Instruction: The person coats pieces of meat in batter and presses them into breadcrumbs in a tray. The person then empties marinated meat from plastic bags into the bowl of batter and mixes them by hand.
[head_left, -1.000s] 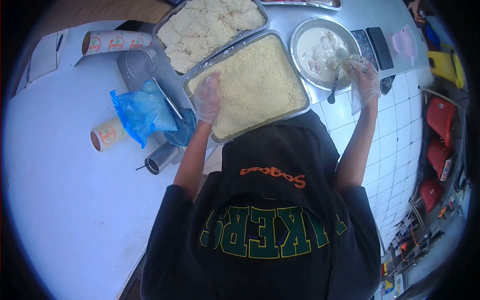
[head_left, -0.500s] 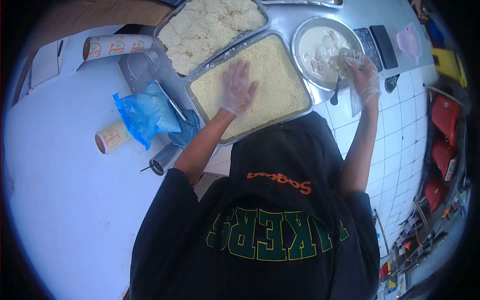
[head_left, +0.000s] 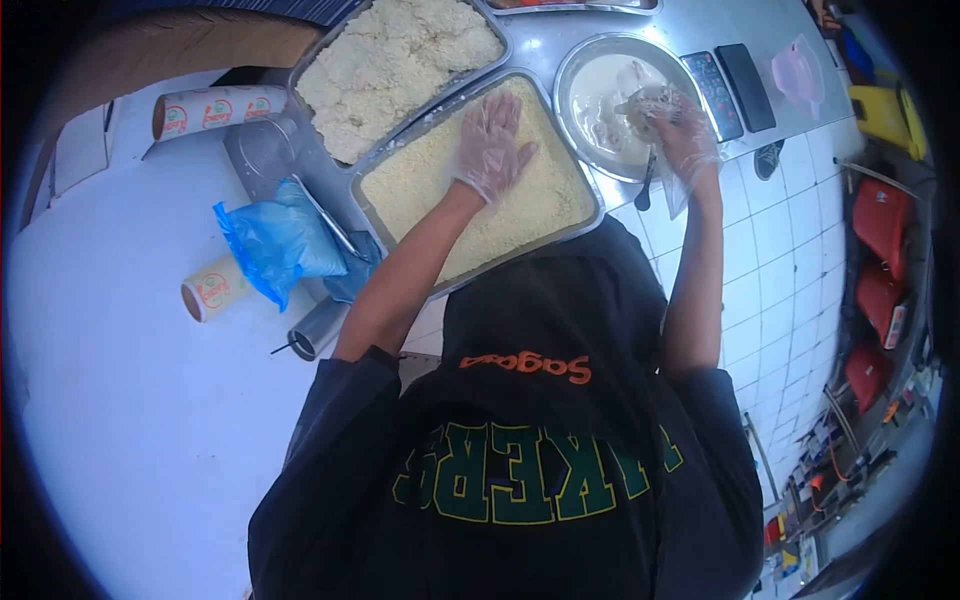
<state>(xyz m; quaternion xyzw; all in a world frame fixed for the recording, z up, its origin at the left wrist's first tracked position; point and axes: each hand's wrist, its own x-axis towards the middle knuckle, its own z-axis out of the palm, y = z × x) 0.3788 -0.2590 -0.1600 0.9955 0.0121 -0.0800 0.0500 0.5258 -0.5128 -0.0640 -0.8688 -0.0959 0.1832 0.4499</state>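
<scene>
Farther over the crumbs than before, left hand splays; right hand's grip unclear.

"KERS", "Sago…" on black clothing; "CHEFFY" on rolls.

Food-prep kitchen – metal counter w/ crumb tray & bowl of whitish liq.; tiled flr
</scene>
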